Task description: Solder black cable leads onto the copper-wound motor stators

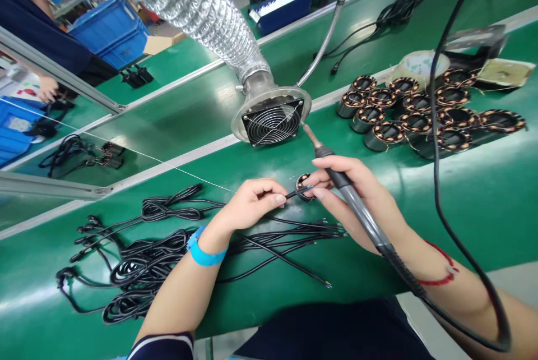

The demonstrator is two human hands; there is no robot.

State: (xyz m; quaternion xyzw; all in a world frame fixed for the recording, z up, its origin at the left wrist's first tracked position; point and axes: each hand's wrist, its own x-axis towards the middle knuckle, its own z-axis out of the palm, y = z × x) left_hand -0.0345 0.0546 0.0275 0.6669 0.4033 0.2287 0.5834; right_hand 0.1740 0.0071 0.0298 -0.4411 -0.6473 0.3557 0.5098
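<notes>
My left hand point(254, 203) pinches a black power cable point(294, 193) just behind its end, where small coloured wires stick out. In my right hand point(372, 197) rests a soldering iron point(363, 214), its tip pointing up and away beside the extractor fan point(275, 123). The right thumb and fingertips also meet at the cable's wire ends. Partly hidden behind those fingers, a single copper-wound stator point(301, 181) sits on the green bench. Several more black cables point(273, 231) lie below my left hand, their stripped ends towards the right.
Coiled cables point(143, 264) with plugs spread over the bench's left side. Several stators point(416, 107) stand at the right, near a tape roll point(422, 65). A silver duct point(210, 12) comes down to the fan. The iron's cord point(439, 180) loops at right. Co-workers are beyond the bench.
</notes>
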